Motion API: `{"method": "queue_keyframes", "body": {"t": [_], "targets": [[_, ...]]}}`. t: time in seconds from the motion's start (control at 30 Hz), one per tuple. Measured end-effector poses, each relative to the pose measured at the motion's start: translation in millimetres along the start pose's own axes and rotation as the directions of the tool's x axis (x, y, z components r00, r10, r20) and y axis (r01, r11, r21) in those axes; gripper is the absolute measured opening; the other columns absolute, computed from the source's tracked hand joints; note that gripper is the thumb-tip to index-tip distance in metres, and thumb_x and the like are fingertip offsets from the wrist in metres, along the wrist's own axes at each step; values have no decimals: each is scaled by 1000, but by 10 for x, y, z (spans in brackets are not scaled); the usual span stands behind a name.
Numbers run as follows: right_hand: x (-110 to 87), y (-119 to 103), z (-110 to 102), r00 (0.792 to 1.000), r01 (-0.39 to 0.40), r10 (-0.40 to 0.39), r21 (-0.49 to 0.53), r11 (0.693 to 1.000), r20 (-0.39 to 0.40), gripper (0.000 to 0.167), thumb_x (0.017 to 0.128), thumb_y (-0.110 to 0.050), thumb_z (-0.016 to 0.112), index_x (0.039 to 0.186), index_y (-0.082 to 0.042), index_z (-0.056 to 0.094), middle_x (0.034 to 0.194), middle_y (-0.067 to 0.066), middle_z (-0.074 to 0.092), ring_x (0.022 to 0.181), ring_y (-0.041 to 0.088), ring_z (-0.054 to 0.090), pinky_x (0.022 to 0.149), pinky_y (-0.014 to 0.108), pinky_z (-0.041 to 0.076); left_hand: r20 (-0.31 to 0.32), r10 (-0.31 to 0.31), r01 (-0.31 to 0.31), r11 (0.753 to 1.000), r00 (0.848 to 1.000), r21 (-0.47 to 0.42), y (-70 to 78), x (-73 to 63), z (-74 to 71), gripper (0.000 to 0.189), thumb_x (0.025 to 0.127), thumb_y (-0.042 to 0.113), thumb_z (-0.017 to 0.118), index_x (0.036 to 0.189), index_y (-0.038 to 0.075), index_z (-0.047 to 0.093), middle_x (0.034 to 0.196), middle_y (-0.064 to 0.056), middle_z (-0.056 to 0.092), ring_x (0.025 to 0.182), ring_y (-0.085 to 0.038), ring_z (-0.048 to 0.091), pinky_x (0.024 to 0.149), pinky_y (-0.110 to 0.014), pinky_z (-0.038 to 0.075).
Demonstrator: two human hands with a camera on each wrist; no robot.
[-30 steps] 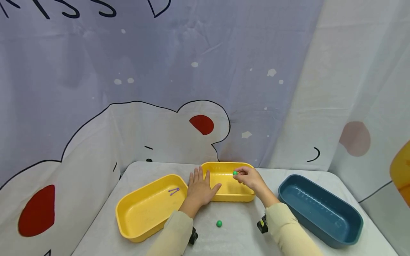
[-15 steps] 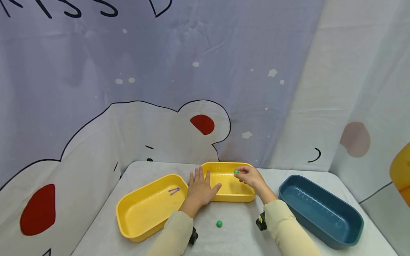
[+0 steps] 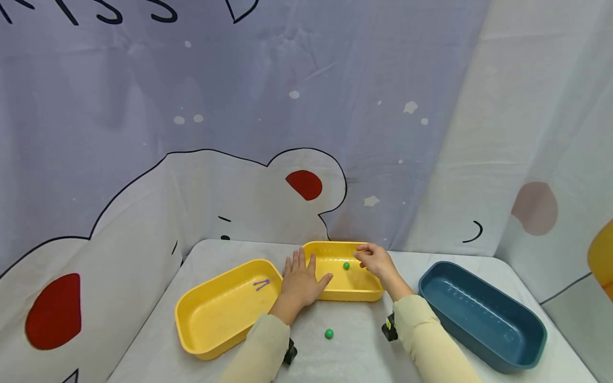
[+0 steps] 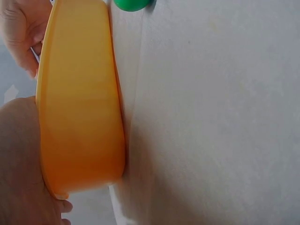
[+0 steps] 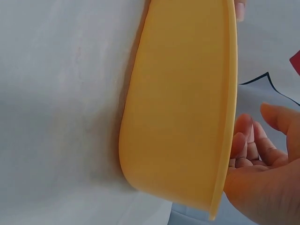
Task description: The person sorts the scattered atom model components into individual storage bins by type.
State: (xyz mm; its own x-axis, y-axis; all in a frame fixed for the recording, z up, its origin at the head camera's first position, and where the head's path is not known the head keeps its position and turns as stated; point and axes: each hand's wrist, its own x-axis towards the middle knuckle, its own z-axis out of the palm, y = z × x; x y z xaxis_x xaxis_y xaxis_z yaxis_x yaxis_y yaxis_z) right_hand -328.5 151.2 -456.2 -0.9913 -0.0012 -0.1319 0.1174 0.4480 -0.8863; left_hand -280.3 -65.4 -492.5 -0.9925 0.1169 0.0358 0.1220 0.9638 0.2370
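Right hand (image 3: 377, 261) grips nothing, thumb and fingertips apart, fingers loosely bent over the right side of the oblong yellow plastic tray (image 3: 349, 296), lower centre of frame. Small round green ball (image 3: 346, 266) lies inside, left of fingertips. Left hand (image 3: 300, 283), fingers spread, holding nothing, rests across its left rim. Lower left: second yellow tray (image 3: 215, 319) contains thin purple pieces (image 3: 261, 284). Dark blue tray (image 3: 483, 314), lower right.
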Motion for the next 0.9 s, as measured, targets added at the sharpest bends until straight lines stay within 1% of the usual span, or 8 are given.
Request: {"method": "queue_keyframes", "body": {"t": [0.13,0.3,0.37,0.4,0.5,0.63,0.8,0.9], "targets": [[-15,-7,-12,1000,8,-8,-8,1000,2,31,100,-19,65,125,-1,65,95,4,64,78,15,64,74,30,49,3,-6,6,1000,1000,3,8,0,-11,86,99,71,34,160,11,30,168,-22,9,156,-38,6,125,-54,3],[-69,-12,-19,999,32,-32,-3,999,15,30,99,-18,65,123,0,65,96,7,67,78,19,65,83,44,52,0,-5,5,1000,1000,2,4,3,-6,87,99,71,34,160,10,30,168,-22,10,156,-38,7,125,-53,4],[-98,-15,-20,999,45,-45,-1,999,18,29,99,-18,66,122,-1,66,97,8,68,80,23,66,84,46,52,-2,-2,2,1000,1000,3,0,6,-5,87,99,71,33,160,10,30,168,-23,10,156,-39,7,125,-54,3],[-111,-13,-22,998,52,-52,-3,999,21,29,99,-18,66,122,-1,66,99,10,69,82,25,66,84,46,52,-2,0,0,1000,1000,1,-2,7,-5,87,99,71,33,160,10,30,168,-23,9,156,-39,6,125,-54,3],[-157,-15,-23,997,78,-78,-13,997,25,30,98,-19,66,121,-1,66,97,10,68,81,26,66,78,39,52,-1,3,-3,1000,1000,3,-5,4,-10,87,99,71,33,160,10,29,168,-23,9,156,-38,6,125,-54,3],[-243,-2,-23,994,103,-102,-30,994,28,30,97,-20,68,120,-1,67,92,7,66,81,25,65,73,32,50,-5,4,-4,1000,1000,-2,-6,-1,-19,86,99,70,34,160,9,30,168,-23,10,156,-39,7,125,-54,3],[-403,21,-13,994,96,-94,-32,995,51,29,97,-23,68,120,-4,68,94,7,66,84,26,64,73,33,50,-13,8,-9,1000,1000,-14,-7,-3,-17,85,100,69,36,159,8,31,167,-24,12,156,-39,8,125,-54,5],[-511,42,3,991,115,-113,-29,993,75,28,97,-21,68,119,-3,68,93,8,66,81,25,63,70,31,50,-12,11,-11,1000,1000,-5,-8,-4,-17,86,99,70,35,159,8,31,167,-23,12,156,-39,8,125,-53,5]]}}
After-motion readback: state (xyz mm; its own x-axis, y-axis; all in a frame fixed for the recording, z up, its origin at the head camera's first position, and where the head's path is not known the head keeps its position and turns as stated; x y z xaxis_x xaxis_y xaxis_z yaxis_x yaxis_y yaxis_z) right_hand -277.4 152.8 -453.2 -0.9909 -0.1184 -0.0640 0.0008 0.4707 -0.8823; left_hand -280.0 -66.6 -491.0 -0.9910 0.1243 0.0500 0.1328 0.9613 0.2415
